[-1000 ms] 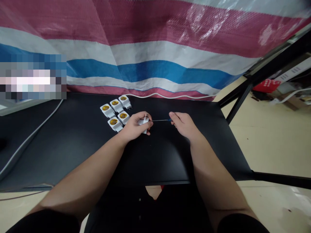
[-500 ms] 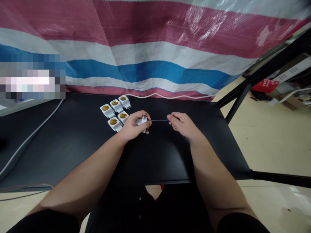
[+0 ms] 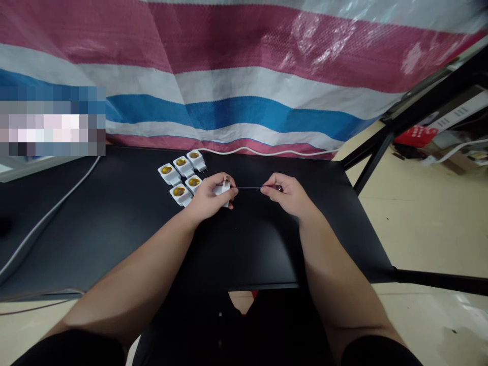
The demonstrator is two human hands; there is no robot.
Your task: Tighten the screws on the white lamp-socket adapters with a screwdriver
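Observation:
My left hand point(image 3: 211, 195) is closed around a small white plug-in unit point(image 3: 225, 187), with a metal part showing at its top. My right hand point(image 3: 284, 193) grips the handle of a screwdriver point(image 3: 249, 188). Its thin shaft runs level to the left and reaches the unit at my left fingertips; the tip is hidden there. Just left of my left hand, several similar white plug-in units point(image 3: 166, 172) with round gold-yellow faces lie in two rows. Metal prongs show on the one at the back right.
These things are on a black table point(image 3: 244, 244). A striped plastic sheet point(image 3: 229, 109) hangs behind it, with a white cable point(image 3: 267, 150) along its foot. A grey cable point(image 3: 53, 213) crosses the table's left side. Black metal frame bars point(image 3: 373, 152) stand at the right.
My right fingers have shifted around the screwdriver handle, whose dark end now shows behind them. My left hand and the white unit have stayed nearly in place.

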